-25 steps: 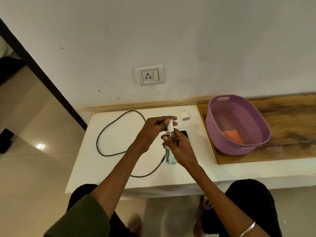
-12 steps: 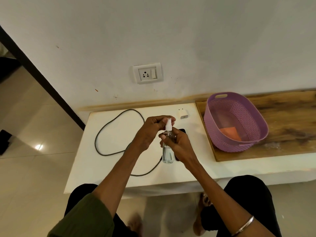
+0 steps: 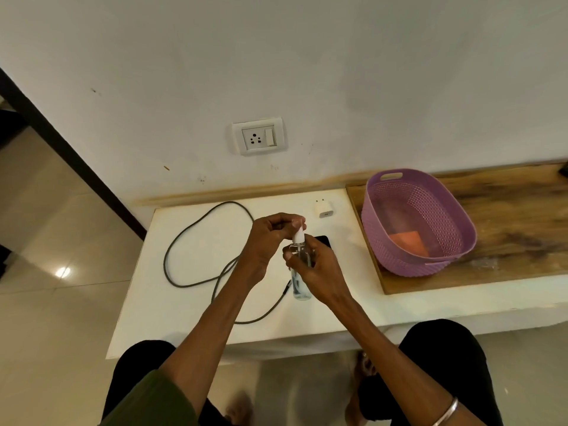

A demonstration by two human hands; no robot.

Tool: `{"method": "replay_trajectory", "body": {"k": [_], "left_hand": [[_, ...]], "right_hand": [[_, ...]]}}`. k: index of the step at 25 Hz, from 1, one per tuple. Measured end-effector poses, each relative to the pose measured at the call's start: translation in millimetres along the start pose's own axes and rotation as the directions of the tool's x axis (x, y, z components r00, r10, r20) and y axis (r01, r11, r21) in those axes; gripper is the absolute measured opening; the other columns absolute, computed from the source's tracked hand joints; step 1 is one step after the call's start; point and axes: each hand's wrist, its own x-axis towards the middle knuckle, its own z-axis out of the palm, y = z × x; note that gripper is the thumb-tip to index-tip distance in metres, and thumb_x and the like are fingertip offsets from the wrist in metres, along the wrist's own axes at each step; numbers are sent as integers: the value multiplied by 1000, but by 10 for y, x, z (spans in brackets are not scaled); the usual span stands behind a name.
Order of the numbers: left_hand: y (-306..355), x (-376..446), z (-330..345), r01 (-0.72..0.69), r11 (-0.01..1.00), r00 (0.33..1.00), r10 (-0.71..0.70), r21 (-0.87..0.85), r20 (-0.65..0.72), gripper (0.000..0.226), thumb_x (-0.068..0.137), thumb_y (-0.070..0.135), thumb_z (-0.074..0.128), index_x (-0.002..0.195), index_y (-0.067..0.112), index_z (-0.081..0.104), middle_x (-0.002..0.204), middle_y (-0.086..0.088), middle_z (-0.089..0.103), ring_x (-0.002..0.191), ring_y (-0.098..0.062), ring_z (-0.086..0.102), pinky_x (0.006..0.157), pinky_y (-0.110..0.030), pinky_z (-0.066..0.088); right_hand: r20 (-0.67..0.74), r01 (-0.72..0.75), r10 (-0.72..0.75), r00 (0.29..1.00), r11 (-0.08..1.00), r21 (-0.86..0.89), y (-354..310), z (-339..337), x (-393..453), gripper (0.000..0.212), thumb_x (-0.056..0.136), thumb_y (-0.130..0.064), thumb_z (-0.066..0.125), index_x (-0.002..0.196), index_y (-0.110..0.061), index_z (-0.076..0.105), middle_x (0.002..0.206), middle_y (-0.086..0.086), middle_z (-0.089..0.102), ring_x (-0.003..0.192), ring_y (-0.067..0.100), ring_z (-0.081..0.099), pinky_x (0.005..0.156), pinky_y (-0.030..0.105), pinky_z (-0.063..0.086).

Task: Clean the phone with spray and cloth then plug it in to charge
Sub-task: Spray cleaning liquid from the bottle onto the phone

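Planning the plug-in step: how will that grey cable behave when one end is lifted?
The cable is probably floppy: it lies in loose loops on the table. It looks thin, so likely light, and the rest would drag along. Its free plug end near the bottle may dangle.

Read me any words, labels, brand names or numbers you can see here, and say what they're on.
No readable text in this view.
Clear plastic spray bottle: no label visible.
White charger adapter: no print legible.
White wall socket plate: no markings legible.
Black phone: mostly hidden behind the right hand.
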Motion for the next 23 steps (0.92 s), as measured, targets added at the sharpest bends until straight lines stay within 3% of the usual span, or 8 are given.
{"method": "replay_trajectory", "body": {"k": [3,6,9,11,17,21,23], "left_hand": [[89,31,-68,53,993,969,-25,-107,247,27,94,30,56,103,14,76,101,-7,74,102,-18,68,85,-28,57],[156,80,-130,15,991,950,28,-133,311,33,96,30,53,115,11,72,111,-10,73,110,-21,67,87,-28,56],[152,96,-52,12,988,970,26,-152,243,37,91,26,60,124,9,68,121,-12,71,116,-23,65,95,-34,54],[155,127,15,17,982,984,18,-190,180,37,87,23,64,122,11,69,122,-9,71,116,-22,66,96,-36,52],[238,331,276,-66,997,976,71,-28,206,30,98,16,58,126,12,66,123,-4,71,111,-25,69,98,-39,50],[186,495,431,-70,994,983,55,80,177,23,96,15,62,118,13,71,112,-2,75,103,-23,71,91,-35,52],[52,554,432,-56,985,991,34,164,133,19,95,12,64,108,18,75,102,2,78,94,-14,72,83,-30,51]], "right_hand": [[74,18,-30,997,986,166,-118,-75,-33,24,90,-28,66,110,-16,62,86,6,72,77,19,72,79,33,59],[58,-2,-7,998,988,155,-221,-81,-31,33,90,-29,66,119,-15,61,96,6,73,84,19,73,86,36,59],[-38,35,-36,999,999,-33,-315,-169,54,42,89,-29,68,127,-15,57,110,0,70,100,11,67,93,31,55],[-94,71,-79,992,994,-82,-431,-326,165,38,87,-32,70,121,-21,58,111,-7,68,103,2,64,88,22,54],[-257,169,-217,942,966,-195,-781,-1148,635,36,87,-28,70,121,-20,61,111,-1,69,100,12,67,87,33,58],[-374,128,-247,894,940,-315,-667,-1777,920,39,85,-29,73,121,-19,63,111,-3,70,99,9,67,85,32,58],[-400,73,-203,894,946,-316,-480,-1987,1013,39,82,-27,75,119,-18,65,109,-2,71,99,13,67,88,35,58]]}}
